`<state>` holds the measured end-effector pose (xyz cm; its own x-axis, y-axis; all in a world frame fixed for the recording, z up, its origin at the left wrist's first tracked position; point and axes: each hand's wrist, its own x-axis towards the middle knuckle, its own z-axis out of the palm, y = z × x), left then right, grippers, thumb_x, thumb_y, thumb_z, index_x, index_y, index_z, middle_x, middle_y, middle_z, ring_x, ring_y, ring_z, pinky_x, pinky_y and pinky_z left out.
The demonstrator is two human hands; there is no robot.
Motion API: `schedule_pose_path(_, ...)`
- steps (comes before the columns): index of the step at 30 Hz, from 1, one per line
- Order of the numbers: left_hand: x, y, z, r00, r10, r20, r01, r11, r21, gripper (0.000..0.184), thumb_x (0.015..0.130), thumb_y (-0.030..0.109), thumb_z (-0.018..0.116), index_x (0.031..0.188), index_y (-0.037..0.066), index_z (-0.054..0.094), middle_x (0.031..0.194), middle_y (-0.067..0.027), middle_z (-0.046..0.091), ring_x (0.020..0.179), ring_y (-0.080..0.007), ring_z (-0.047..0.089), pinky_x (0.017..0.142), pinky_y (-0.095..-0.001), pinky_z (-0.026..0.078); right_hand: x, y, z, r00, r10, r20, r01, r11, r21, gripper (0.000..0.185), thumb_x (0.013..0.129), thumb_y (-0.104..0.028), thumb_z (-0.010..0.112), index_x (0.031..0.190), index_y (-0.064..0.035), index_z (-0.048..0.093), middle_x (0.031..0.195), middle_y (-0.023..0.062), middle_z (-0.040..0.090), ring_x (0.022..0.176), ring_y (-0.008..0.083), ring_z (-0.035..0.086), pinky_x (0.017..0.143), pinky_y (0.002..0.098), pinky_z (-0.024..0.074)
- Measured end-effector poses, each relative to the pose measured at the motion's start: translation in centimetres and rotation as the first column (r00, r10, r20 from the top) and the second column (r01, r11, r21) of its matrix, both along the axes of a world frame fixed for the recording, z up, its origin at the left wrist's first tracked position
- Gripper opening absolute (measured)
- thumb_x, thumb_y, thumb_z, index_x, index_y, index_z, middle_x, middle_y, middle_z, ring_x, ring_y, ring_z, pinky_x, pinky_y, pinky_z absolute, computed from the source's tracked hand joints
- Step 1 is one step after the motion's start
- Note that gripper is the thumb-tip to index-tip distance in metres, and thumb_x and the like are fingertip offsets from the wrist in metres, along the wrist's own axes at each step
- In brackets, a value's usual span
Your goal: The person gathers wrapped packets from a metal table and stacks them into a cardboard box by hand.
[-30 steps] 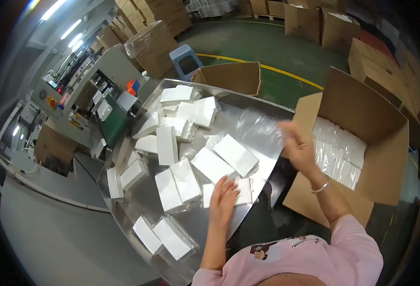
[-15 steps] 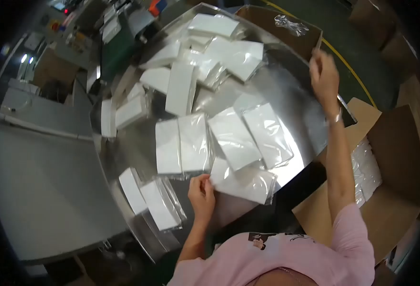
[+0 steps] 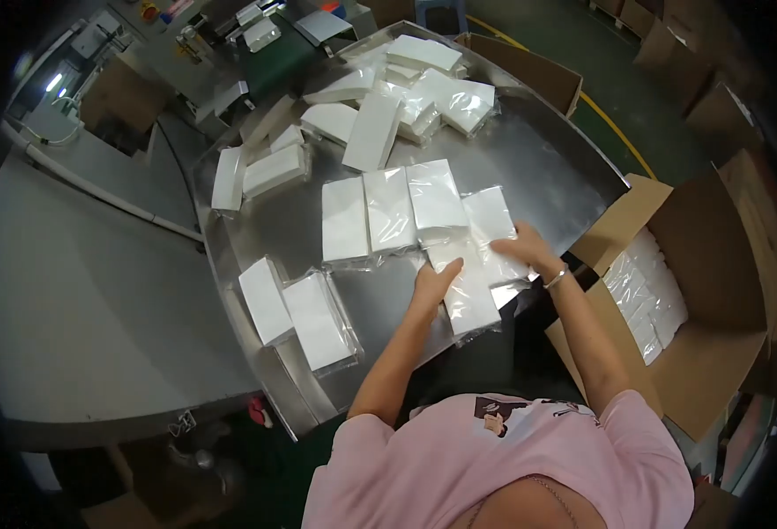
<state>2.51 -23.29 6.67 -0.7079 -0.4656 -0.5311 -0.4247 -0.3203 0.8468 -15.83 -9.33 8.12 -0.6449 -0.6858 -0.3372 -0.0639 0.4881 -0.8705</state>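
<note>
Several flat white packets in clear plastic wrap lie on a metal table. My left hand (image 3: 435,289) is at the left edge of a lower packet (image 3: 469,298), its thumb over the top and its other fingers partly hidden. My right hand (image 3: 531,250) grips the right side of another packet (image 3: 490,214), fingers curled at its edge. These two packets touch. Just beyond and left, three packets stand side by side: a left one (image 3: 344,219), a middle one (image 3: 389,210) and a right one (image 3: 436,196).
Loose packets (image 3: 373,132) are heaped at the table's far end. Two more (image 3: 319,319) lie near its left edge. An open cardboard box (image 3: 714,291) with wrapped white packets inside stands right of the metal table (image 3: 547,150). Another box (image 3: 529,72) is behind.
My right hand has come back from the table's far right edge to the packets. My left hand has moved right, and the lower packet has turned from lying crosswise to pointing lengthwise.
</note>
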Motion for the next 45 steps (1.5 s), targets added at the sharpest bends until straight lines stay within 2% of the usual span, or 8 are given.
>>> schedule_pose_path(7, 8.9, -7.9, 9.6, 0.853, 0.421, -0.307, -0.394, 0.907, 0.15, 0.036, 0.078, 0.019, 0.063, 0.103, -0.006, 0.058, 0.089, -0.0141, 0.064, 0.077, -0.0238, 0.066, 0.067, -0.0343, 0.056, -4.3, 0.7, 4.2, 0.833, -0.116, 0.541, 0.366, 0.849, -0.381, 0.037, 0.083, -0.023, 0.061, 0.107, 0.0058, 0.056, 0.095, 0.0119, 0.064, 0.076, 0.0187, 0.065, 0.07, 0.0311, 0.0536)
schedule_pose_path(14, 3.7, -21.2, 1.1, 0.929, 0.292, -0.226, -0.343, 0.909, -0.237, 0.051, 0.08, 0.03, 0.065, 0.113, -0.008, 0.052, 0.102, -0.0177, 0.062, 0.09, -0.0254, 0.062, 0.075, -0.0358, 0.051, -3.8, -11.5, -1.2, 0.999, 0.031, 0.008, -0.029, 0.982, -0.185, 0.048, 0.071, -0.03, 0.071, 0.107, 0.0, 0.061, 0.093, 0.0104, 0.063, 0.084, 0.0167, 0.06, 0.075, 0.029, 0.048)
schedule_pose_path(20, 0.2, -19.6, -1.9, 0.952, 0.305, 0.006, -0.23, 0.73, -0.644, 0.094, 0.074, 0.043, 0.069, 0.137, -0.007, 0.019, 0.128, -0.0277, 0.043, 0.112, -0.0345, 0.051, 0.087, -0.0398, 0.046, 0.5, -13.1, -0.8, 0.962, -0.259, -0.083, 0.244, 0.957, -0.154, 0.095, 0.061, -0.037, 0.077, 0.133, 0.0053, 0.032, 0.117, 0.0237, 0.052, 0.121, 0.035, 0.04, 0.094, 0.0343, 0.0416)
schedule_pose_path(27, 3.2, -15.0, 1.9, 0.973, 0.209, -0.098, -0.214, 0.976, -0.033, 0.094, 0.07, 0.024, 0.076, 0.134, -0.005, 0.014, 0.127, -0.0232, 0.04, 0.108, -0.0289, 0.05, 0.088, -0.0358, 0.045, 0.0, -8.4, 0.8, 0.845, -0.045, 0.533, 0.268, 0.898, -0.349, 0.075, 0.07, -0.024, 0.075, 0.122, 0.0131, 0.036, 0.115, 0.0223, 0.052, 0.092, 0.0252, 0.061, 0.075, 0.0326, 0.0527)
schedule_pose_path(34, 19.5, -14.1, 7.4, 0.84, 0.493, -0.228, -0.34, 0.805, 0.487, 0.059, 0.081, 0.025, 0.056, 0.13, -0.003, 0.037, 0.118, -0.0207, 0.054, 0.106, -0.034, 0.056, 0.093, -0.0461, 0.047, 0.2, -8.1, 4.0, 0.627, 0.137, 0.767, 0.335, 0.841, -0.424, 0.048, 0.078, -0.021, 0.069, 0.112, 0.0092, 0.052, 0.1, 0.0173, 0.064, 0.081, 0.0217, 0.065, 0.073, 0.0316, 0.0545)
schedule_pose_path(39, 20.8, -12.8, 3.3, 0.835, 0.51, -0.205, -0.532, 0.845, -0.065, 0.055, 0.083, 0.021, 0.06, 0.128, -0.005, 0.04, 0.117, -0.0181, 0.054, 0.105, -0.0273, 0.056, 0.089, -0.0375, 0.048, 4.6, -16.4, -0.9, 0.924, 0.139, 0.357, 0.019, 0.915, -0.404, 0.057, 0.074, -0.027, 0.067, 0.113, 0.0096, 0.051, 0.105, 0.0214, 0.058, 0.089, 0.024, 0.06, 0.075, 0.0325, 0.0485)
schedule_pose_path(41, 19.9, -12.9, 1.8, 0.799, 0.577, -0.167, -0.591, 0.805, -0.05, 0.063, 0.081, 0.015, 0.065, 0.128, -0.008, 0.031, 0.117, -0.0198, 0.05, 0.101, -0.0282, 0.057, 0.081, -0.0362, 0.051, 7.8, -16.9, 3.1, 0.992, 0.107, -0.063, -0.102, 0.992, 0.077, 0.09, 0.061, -0.053, 0.064, 0.126, 0.0066, 0.042, 0.128, 0.033, 0.031, 0.121, 0.0432, 0.033, 0.097, 0.0432, 0.0358)
schedule_pose_path(45, 16.6, -11.3, 0.3, 0.819, 0.523, -0.238, -0.507, 0.852, 0.128, 0.059, 0.084, 0.022, 0.062, 0.127, -0.007, 0.035, 0.116, -0.0189, 0.052, 0.098, -0.0269, 0.058, 0.081, -0.0353, 0.051, 9.9, -17.4, 0.0, 0.899, 0.369, -0.235, -0.379, 0.925, 0.003, 0.086, 0.065, -0.046, 0.066, 0.126, 0.0082, 0.038, 0.118, 0.0308, 0.045, 0.114, 0.0379, 0.045, 0.096, 0.0384, 0.0384)
